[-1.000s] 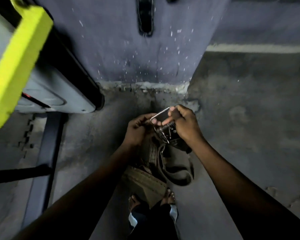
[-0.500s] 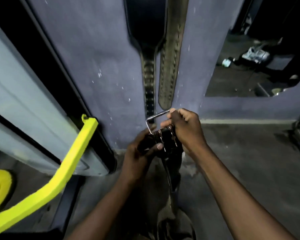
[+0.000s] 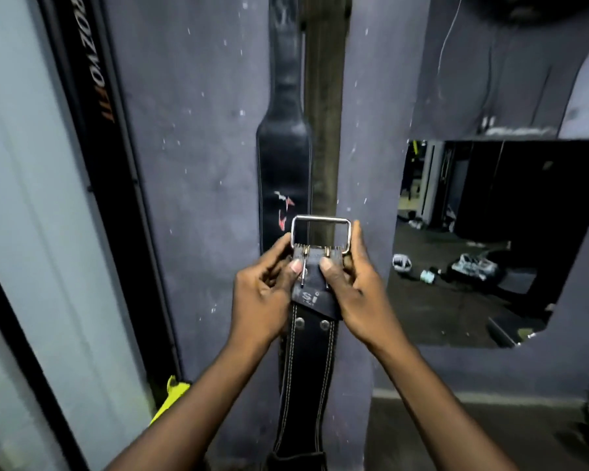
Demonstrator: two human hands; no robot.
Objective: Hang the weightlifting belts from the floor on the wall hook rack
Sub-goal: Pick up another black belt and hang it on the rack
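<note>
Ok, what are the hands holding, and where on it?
Both the left hand and right hand grip the black belt at its buckle end.

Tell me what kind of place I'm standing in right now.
Most likely a gym. Both hands, left hand and right hand, hold a black weightlifting belt by its metal buckle. Two more belts hang on the purple wall, a black belt and a brown belt.
</note>
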